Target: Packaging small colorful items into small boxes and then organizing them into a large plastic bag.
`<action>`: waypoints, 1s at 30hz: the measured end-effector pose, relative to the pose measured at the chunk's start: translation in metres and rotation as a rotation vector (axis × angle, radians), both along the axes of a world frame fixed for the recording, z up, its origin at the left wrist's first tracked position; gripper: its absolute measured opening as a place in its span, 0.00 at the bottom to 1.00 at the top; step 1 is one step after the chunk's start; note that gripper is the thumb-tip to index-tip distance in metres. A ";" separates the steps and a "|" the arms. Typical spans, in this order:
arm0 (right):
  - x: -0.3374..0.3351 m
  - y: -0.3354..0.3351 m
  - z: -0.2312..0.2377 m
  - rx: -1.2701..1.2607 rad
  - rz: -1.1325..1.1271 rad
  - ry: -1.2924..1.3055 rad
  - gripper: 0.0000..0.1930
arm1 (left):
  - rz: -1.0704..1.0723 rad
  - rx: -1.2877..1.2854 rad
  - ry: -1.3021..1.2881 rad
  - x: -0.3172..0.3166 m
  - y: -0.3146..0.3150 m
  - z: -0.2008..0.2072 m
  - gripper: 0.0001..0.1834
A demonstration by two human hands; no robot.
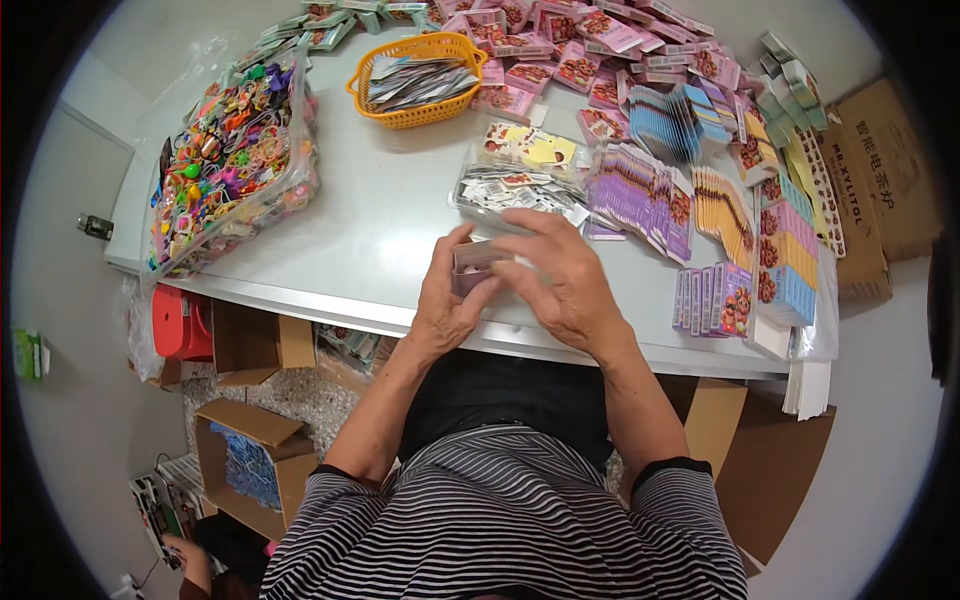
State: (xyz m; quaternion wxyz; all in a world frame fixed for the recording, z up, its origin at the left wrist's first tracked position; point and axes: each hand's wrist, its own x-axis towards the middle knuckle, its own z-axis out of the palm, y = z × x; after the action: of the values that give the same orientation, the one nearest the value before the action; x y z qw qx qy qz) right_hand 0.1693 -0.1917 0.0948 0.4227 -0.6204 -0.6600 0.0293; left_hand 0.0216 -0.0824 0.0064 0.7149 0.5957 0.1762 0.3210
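Observation:
My left hand point(447, 303) is closed around a small open carton point(474, 258), gripping it by its sides near the table's front edge. The carton's open end faces up, and what lies inside is too small to make out. Just to its right, my right hand point(568, 285) has its fingers curved and apart, close to the carton's opening and slightly blurred. Beyond both hands is a clear plastic tray point(480, 206) full of small printed packets, with a yellow card point(545, 148) at its back.
Flat purple cartons point(640, 195), blue ones point(668, 120) and orange ones point(722, 210) stand fanned to the right. Pink boxes point(575, 65) pile up at the back. A yellow basket point(415, 115) holds packets; a large bin point(225, 215) of colourful trinkets fills the left. Another person's hand point(185, 553) shows lower left.

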 end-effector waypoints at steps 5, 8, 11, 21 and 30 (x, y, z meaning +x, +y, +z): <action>-0.003 -0.027 -0.036 -0.094 -0.126 0.777 0.14 | -0.116 0.271 0.173 -0.009 0.014 -0.001 0.28; -0.001 -0.024 -0.052 -0.200 -0.004 1.100 0.15 | -0.131 0.217 0.154 -0.011 0.013 0.004 0.20; 0.004 -0.019 -0.054 -0.298 0.077 1.278 0.15 | -0.155 0.178 0.151 -0.012 0.018 0.000 0.21; 0.011 -0.010 -0.034 -0.464 0.073 1.361 0.22 | -0.384 -0.293 -0.032 -0.024 0.022 0.016 0.23; 0.012 -0.019 -0.048 -0.395 0.156 1.487 0.18 | -0.295 -0.406 -0.049 -0.015 0.025 0.002 0.11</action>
State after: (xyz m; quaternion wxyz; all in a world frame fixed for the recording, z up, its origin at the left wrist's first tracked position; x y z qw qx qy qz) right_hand 0.1810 -0.2106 0.0472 0.6331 -0.4530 -0.2269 0.5852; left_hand 0.0064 -0.0573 0.0087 0.8630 0.4514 0.1309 0.1854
